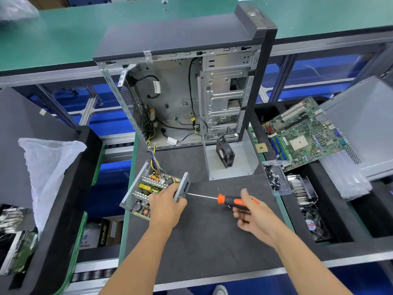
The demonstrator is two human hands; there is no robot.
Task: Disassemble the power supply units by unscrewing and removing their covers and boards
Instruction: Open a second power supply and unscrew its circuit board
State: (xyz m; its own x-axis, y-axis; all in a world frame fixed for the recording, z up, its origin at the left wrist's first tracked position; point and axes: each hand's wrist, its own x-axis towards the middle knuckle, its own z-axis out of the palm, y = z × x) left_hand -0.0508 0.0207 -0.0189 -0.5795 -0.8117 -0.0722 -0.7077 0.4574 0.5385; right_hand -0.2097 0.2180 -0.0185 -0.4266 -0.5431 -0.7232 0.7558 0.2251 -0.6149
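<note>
PSU gripped by left hand, screwdriver in right-hand fingers, on dark mat w/ green benches behind.

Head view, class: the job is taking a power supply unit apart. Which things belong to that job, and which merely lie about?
In the job:
power supply unit, cover off
screwdriver
left hand, gripping the unit
right hand, holding the screwdriver
tub of screws

Lying about:
computer case
loose fan
motherboard
plastic bag
</note>
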